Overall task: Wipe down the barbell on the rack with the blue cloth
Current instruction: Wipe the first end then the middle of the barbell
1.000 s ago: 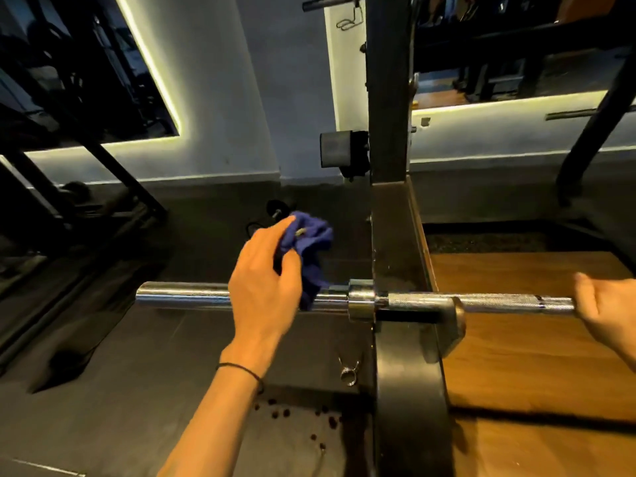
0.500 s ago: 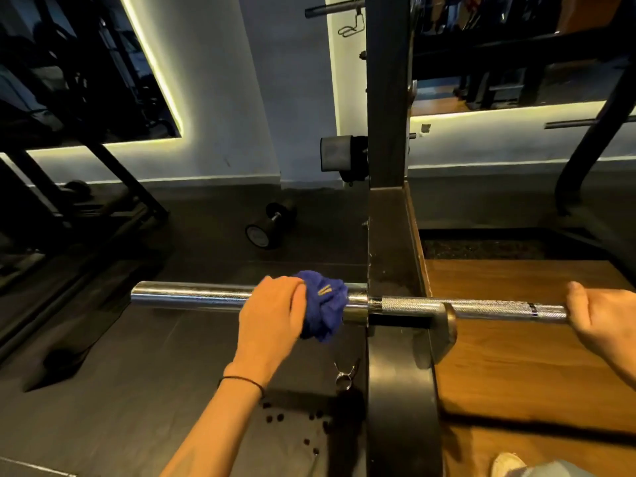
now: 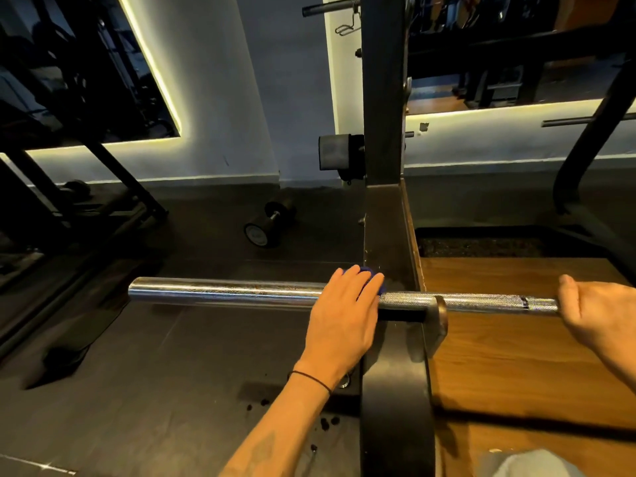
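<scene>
The long chrome steel barbell [image 3: 223, 291] is laid level across the black steel rack upright [image 3: 383, 98]. A crumpled blue cloth [image 3: 367, 273] is pressed onto the bar just left of the upright, mostly hidden under the left hand [image 3: 344, 313], whose fingers are curled over it. The knurled shaft is gripped by the right hand [image 3: 600, 313]. A black dumbbell [image 3: 266, 223] is seen on the dark floor behind.

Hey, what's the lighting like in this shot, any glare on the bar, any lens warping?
Head view: dim room, lit mainly by glowing strips edging the wall mirrors; bright streaks of glare run along the smooth sleeve of the barbell; the rack upright and mirror edges lean, a wide-angle effect; the left hand looks sharp, not blurred.
</scene>
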